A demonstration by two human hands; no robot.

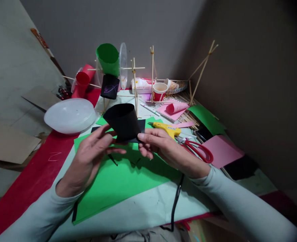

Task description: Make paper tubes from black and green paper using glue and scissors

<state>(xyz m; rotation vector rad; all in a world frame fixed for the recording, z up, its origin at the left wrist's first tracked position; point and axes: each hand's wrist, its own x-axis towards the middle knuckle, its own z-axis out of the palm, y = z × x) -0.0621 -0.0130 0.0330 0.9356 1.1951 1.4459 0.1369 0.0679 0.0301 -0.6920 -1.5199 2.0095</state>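
Note:
A black paper cup (123, 120), rolled into a cone shape, is held above a green paper sheet (123, 181). My left hand (93, 151) supports its lower left side with fingers curled against it. My right hand (158, 144) pinches the cup's lower right edge between thumb and fingers. Behind stands a wooden stick frame (134, 80) carrying a green cup (108, 58), a red cup (82, 80) and a small black cup (109, 86).
A yellow glue gun (167, 128) and red scissors (198, 150) lie right of my hands. A white plastic dome (70, 116) sits left on red paper (32, 181). Pink sheets (222, 149), a paper cup (159, 91) and stick tripods crowd the back right. A black cable (176, 198) trails toward me.

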